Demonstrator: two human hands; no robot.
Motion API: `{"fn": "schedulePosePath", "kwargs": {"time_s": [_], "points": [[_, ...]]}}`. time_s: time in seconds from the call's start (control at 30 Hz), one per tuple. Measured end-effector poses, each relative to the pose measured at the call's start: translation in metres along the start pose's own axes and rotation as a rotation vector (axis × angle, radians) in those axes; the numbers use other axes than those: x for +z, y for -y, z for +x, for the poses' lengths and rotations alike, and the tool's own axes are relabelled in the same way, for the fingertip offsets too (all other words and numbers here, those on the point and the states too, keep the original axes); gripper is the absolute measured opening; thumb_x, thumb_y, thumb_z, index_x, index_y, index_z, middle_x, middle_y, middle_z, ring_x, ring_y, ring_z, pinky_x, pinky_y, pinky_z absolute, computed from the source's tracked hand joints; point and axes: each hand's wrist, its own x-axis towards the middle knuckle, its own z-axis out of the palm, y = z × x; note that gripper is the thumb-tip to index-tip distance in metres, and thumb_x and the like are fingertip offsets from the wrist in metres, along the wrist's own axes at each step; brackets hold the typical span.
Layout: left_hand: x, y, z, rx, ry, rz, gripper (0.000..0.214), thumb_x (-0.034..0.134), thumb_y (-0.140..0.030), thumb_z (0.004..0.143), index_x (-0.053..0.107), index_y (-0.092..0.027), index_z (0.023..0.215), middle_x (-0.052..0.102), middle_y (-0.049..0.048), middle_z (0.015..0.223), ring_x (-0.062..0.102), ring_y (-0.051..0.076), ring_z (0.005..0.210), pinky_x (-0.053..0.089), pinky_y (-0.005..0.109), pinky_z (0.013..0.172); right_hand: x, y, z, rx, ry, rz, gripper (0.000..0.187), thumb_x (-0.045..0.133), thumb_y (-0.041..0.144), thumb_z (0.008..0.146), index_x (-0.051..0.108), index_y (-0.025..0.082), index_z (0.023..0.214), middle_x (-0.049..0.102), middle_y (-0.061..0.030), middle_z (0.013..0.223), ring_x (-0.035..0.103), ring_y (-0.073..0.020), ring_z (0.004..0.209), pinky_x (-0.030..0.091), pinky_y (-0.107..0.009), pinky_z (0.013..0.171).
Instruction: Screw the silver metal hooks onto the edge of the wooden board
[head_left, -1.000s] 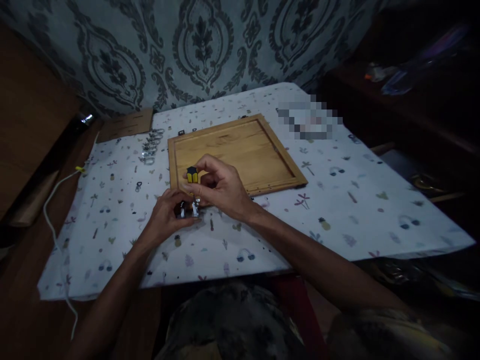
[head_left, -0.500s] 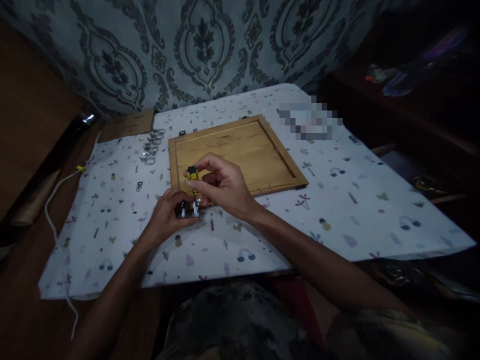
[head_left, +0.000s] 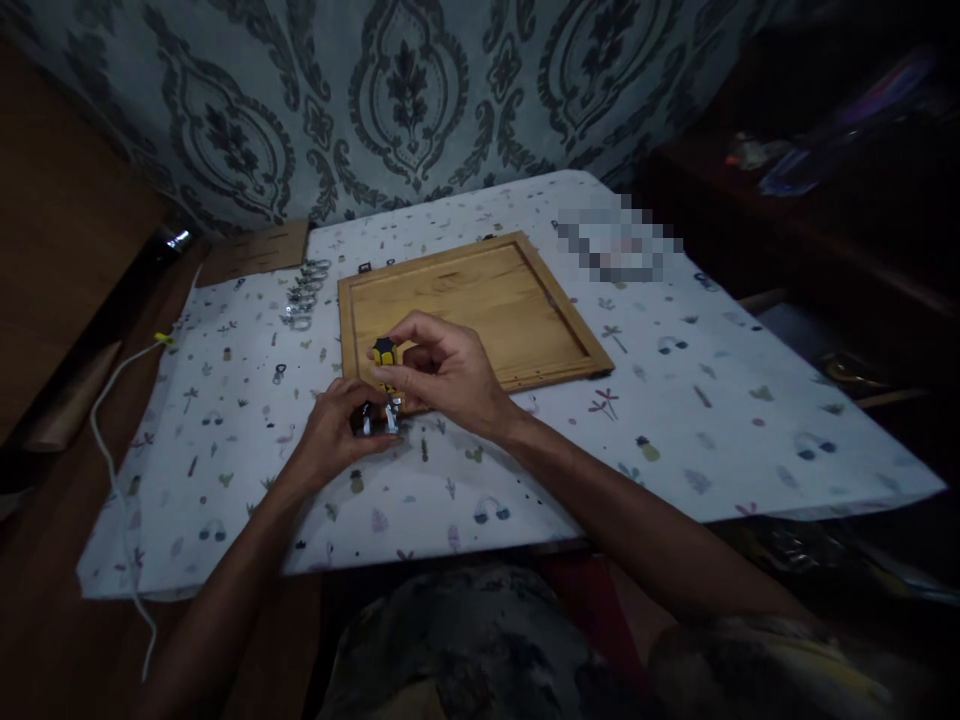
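Note:
My right hand (head_left: 454,375) is closed on the handle of a yellow and black screwdriver (head_left: 385,352), held upright between thumb and fingers. Its lower end meets a small shiny metal piece (head_left: 391,415), whose exact kind I cannot make out. Thumb and fingers of my left hand (head_left: 330,425) grip that metal piece close to the tabletop. Right behind both hands lies a framed wooden panel (head_left: 469,310), its near left corner partly covered by my fingers.
Several metal clamp-like rings (head_left: 304,295) lie in a row left of the panel. A cardboard piece (head_left: 255,250) rests at the back left of the patterned tablecloth (head_left: 465,520). A white cable (head_left: 112,450) hangs over the left edge. A blurred-out patch (head_left: 619,240) covers something at the back right.
The screwdriver handle sits very slightly lower, and my right fingers have shifted a little around it. My left hand keeps its hold on the metal piece.

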Motion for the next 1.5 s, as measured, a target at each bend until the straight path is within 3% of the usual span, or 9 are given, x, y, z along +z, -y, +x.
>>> {"fn": "schedulePosePath", "kwargs": {"time_s": [0.13, 0.27, 0.37, 0.53, 0.93, 1.3, 1.5], "points": [[0.0001, -0.0005, -0.0002, 0.0, 0.0, -0.01, 0.031, 0.088, -0.04, 0.073, 0.072, -0.025, 0.096, 0.071, 0.0038, 0.094, 0.063, 0.03, 0.099, 0.048, 0.044, 0.088, -0.0001, 0.002, 0.0004, -0.027, 0.025, 0.045, 0.039, 0.087, 0.043, 0.076, 0.063, 0.019, 0.095, 0.065, 0.0038, 0.082, 0.054, -0.0055, 0.054, 0.047, -0.018, 0.048], [-0.0004, -0.003, 0.0, -0.002, 0.005, 0.018, 0.032, 0.087, -0.042, 0.075, 0.072, -0.025, 0.097, 0.071, 0.003, 0.092, 0.062, 0.028, 0.093, 0.049, 0.041, 0.084, -0.0017, -0.0008, 0.0014, -0.035, 0.096, 0.031, 0.034, 0.078, 0.037, 0.087, 0.069, 0.017, 0.113, 0.065, 0.0034, 0.078, 0.057, -0.0061, 0.055, 0.05, -0.019, 0.052], [0.0003, -0.0023, -0.0003, 0.002, -0.002, 0.025, 0.031, 0.087, -0.042, 0.075, 0.072, -0.024, 0.096, 0.07, 0.0033, 0.093, 0.062, 0.028, 0.095, 0.048, 0.042, 0.086, -0.0018, -0.0026, 0.0014, -0.011, 0.099, 0.076, 0.031, 0.079, 0.035, 0.085, 0.069, 0.016, 0.106, 0.062, 0.0058, 0.068, 0.057, -0.0066, 0.051, 0.049, -0.018, 0.05], [0.0017, 0.0012, -0.0005, 0.014, -0.011, 0.003, 0.032, 0.089, -0.04, 0.073, 0.072, -0.025, 0.095, 0.071, 0.0038, 0.093, 0.064, 0.029, 0.097, 0.049, 0.043, 0.087, -0.0001, -0.0018, 0.0013, -0.041, 0.071, 0.135, 0.026, 0.084, 0.029, 0.08, 0.063, 0.018, 0.092, 0.064, 0.0059, 0.074, 0.058, -0.0046, 0.049, 0.047, -0.017, 0.046], [0.001, 0.0011, -0.0005, 0.014, -0.014, -0.011, 0.033, 0.087, -0.044, 0.075, 0.072, -0.023, 0.096, 0.07, 0.0037, 0.092, 0.063, 0.028, 0.094, 0.048, 0.042, 0.085, -0.0004, 0.0027, 0.0001, -0.019, 0.065, 0.113, 0.035, 0.087, 0.038, 0.078, 0.06, 0.019, 0.089, 0.063, 0.0061, 0.073, 0.058, -0.0053, 0.05, 0.048, -0.018, 0.047], [-0.0012, -0.004, -0.0005, -0.006, 0.005, -0.004, 0.032, 0.087, -0.04, 0.076, 0.075, -0.025, 0.101, 0.071, 0.0048, 0.099, 0.063, 0.029, 0.097, 0.048, 0.045, 0.087, -0.0046, -0.0057, 0.0036, -0.031, 0.043, 0.054, 0.034, 0.082, 0.038, 0.082, 0.071, 0.016, 0.106, 0.066, 0.0036, 0.074, 0.06, -0.0072, 0.055, 0.052, -0.02, 0.053], [-0.0004, 0.0015, -0.0004, 0.02, 0.003, -0.018, 0.035, 0.089, -0.042, 0.074, 0.074, -0.024, 0.099, 0.071, 0.0044, 0.096, 0.064, 0.029, 0.097, 0.048, 0.044, 0.086, -0.0032, -0.0009, 0.0011, -0.021, 0.08, 0.05, 0.03, 0.084, 0.038, 0.082, 0.066, 0.018, 0.095, 0.065, 0.0041, 0.076, 0.061, -0.0076, 0.056, 0.051, -0.02, 0.053]]}}
